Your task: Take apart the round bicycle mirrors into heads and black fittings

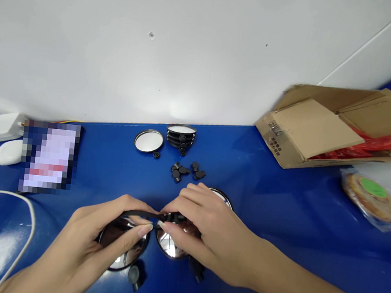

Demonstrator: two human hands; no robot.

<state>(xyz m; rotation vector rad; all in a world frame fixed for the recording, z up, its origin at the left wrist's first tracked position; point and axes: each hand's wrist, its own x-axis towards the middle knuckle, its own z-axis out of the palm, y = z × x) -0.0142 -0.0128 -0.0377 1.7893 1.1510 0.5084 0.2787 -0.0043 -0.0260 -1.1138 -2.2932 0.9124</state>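
Note:
My left hand (104, 234) is closed on a thin black-rimmed piece (143, 214), seen edge-on, apparently a small round mirror. My right hand (205, 225) pinches a small black fitting (170, 217) at the end of that piece, and the fingertips of both hands nearly meet. Under my left hand a round mirror (124, 259) lies on the table, with a black fitting (135, 274) beside its lower edge. A second round mirror (168, 245) lies below my right fingers, near another dark fitting (197, 270). Behind my right hand shows part of a further mirror (224, 197).
On the blue table (277, 228) are a single mirror (148, 141), a mirror stack (180, 138) and several loose black fittings (181, 170). A blurred-out phone (49, 160), white mouse (8, 152) and white cable (31, 223) are left. A cardboard box (318, 130) and wrapped bread (373, 196) are right.

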